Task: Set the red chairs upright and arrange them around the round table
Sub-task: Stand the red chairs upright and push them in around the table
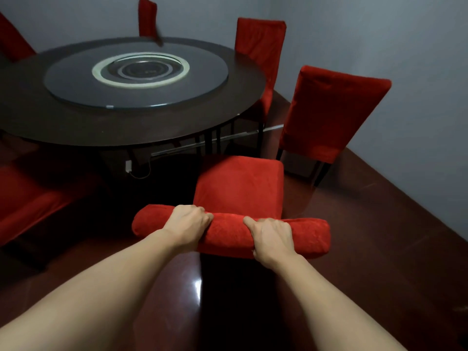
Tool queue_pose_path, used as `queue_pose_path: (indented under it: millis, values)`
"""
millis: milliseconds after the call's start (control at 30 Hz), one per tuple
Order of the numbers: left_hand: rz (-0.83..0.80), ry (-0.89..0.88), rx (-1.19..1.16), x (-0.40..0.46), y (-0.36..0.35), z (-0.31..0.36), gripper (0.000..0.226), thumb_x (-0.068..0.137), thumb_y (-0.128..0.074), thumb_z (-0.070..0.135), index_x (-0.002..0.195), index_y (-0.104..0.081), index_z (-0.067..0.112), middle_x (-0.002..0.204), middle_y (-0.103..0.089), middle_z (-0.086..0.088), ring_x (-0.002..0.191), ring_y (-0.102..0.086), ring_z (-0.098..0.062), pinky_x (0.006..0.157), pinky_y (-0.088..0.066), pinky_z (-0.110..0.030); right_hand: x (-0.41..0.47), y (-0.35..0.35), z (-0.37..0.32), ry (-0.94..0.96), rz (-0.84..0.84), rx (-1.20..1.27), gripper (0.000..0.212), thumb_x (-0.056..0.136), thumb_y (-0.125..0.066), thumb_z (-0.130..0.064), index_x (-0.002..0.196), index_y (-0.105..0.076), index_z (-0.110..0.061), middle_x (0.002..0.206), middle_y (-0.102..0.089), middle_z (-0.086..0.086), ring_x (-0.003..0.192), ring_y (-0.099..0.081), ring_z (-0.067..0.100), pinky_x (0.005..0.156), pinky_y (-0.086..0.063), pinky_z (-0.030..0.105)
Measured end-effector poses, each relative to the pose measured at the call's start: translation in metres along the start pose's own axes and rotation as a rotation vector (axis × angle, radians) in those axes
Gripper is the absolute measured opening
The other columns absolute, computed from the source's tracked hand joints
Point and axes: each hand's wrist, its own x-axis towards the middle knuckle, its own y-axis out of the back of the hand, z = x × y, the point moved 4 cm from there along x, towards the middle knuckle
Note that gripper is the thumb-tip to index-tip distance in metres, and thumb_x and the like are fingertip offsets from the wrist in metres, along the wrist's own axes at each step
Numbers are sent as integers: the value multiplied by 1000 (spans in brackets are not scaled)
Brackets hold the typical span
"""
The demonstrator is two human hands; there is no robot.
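Note:
A red-covered chair (238, 188) stands upright right in front of me, its seat facing the round dark table (131, 127). My left hand (188, 224) and my right hand (272, 238) both grip the top of its backrest, fingers curled over the far side. Two more red chairs stand upright on the table's right side, one near (329, 110) and one farther back (258, 49). Another chair back (147, 16) shows behind the table and one (12, 39) at the far left. A red chair (27, 198) sits low at the left, its pose unclear.
A glass turntable (136, 74) lies on the tabletop. Grey walls close in behind and on the right. The glossy dark red floor (379, 236) stretches to my right. A cable with a white plug (129, 167) hangs under the table.

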Motion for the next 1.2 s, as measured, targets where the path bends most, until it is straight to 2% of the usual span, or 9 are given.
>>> queue_pose_path:
  millis: [267,467,633,833,1000,1200]
  values:
    - [1,-53,7,-36,-11,-30,34,75,-63,28,108,-55,24,108,-61,2,103,-60,-21,82,-44,-31,-17,-8,-53,-18,37,27,44,78,-67,-18,117,-47,-25,104,-64,4,98,-59,27,67,-33,32]
    - [19,-110,-1,-73,-30,-52,29,75,-62,21,103,-56,22,103,-62,0,98,-61,-24,73,-45,-32,-37,-16,-102,-54,23,26,42,78,-60,-16,116,-48,-27,105,-64,2,101,-59,27,66,-34,31]
    - [34,-163,30,-112,-53,-58,27,75,-62,20,101,-56,20,101,-63,-1,96,-63,-26,69,-44,-32,-63,-29,-140,-88,14,48,42,74,-57,-11,112,-49,-27,100,-64,1,98,-58,27,69,-43,34]
    - [31,-88,5,-145,-62,-91,30,72,-65,24,102,-57,23,101,-63,1,94,-63,-24,72,-46,-32,-57,-29,-180,21,21,49,40,75,-56,-12,112,-49,-26,100,-64,-2,95,-56,24,65,-36,31]
    - [-17,-21,6,-174,-70,-98,31,73,-65,24,102,-56,23,102,-63,2,96,-63,-22,73,-46,-31,-60,-31,-197,100,16,61,37,74,-59,-13,109,-51,-23,98,-65,0,93,-57,26,67,-43,34]
    - [-46,85,-20,-201,-61,-111,28,72,-63,19,100,-57,22,100,-63,2,93,-63,-22,71,-46,-31,-46,-17,-210,211,1,56,43,75,-64,-21,115,-50,-27,101,-65,-2,97,-58,24,71,-44,34]
